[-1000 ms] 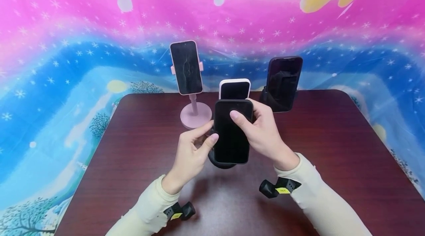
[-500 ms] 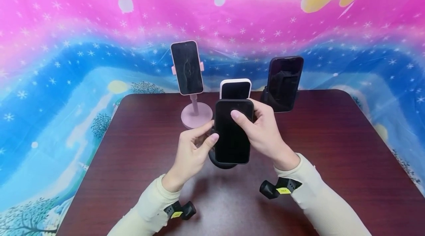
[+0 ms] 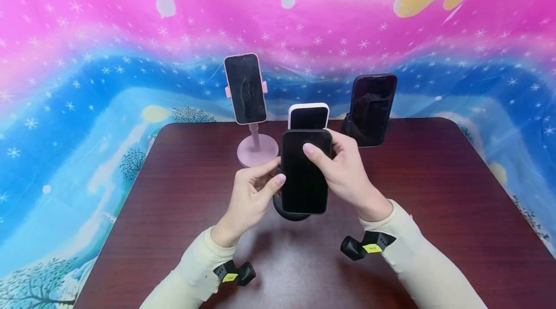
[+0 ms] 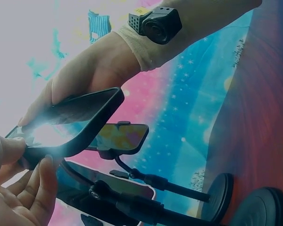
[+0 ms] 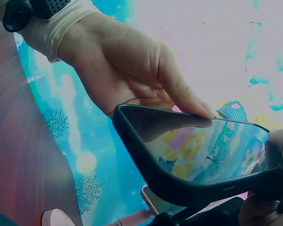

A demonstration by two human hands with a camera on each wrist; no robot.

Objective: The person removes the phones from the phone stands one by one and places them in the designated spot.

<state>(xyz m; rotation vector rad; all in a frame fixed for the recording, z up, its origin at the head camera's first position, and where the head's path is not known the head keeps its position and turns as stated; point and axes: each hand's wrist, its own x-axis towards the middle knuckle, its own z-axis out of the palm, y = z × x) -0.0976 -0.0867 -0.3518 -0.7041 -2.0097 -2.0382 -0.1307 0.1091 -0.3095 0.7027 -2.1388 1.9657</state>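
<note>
A black smartphone [image 3: 305,183] stands upright over the middle of the table, screen facing me. My right hand [image 3: 353,176] grips its upper right side, thumb lying on the screen and fingers behind. On the left edge, my left hand [image 3: 252,198] pinches the dark clamp [image 5: 275,176] of a black phone stand between thumb and index finger. The stand's round base [image 3: 290,215] shows below the phone; its pole [image 4: 141,209] appears in the left wrist view. How far the clamp sits around the phone is partly hidden by fingers.
Behind stands a white-framed phone [image 3: 308,117], partly covered. A pink stand [image 3: 257,149] holds another phone [image 3: 245,89] at the back left. At the back right, a dark phone [image 3: 372,108] leans on a black stand. A patterned cloth [image 3: 278,34] hangs behind the table [image 3: 173,193].
Both hands keep their hold on the phone and clamp. The head view has shifted very slightly; nothing else has visibly moved.
</note>
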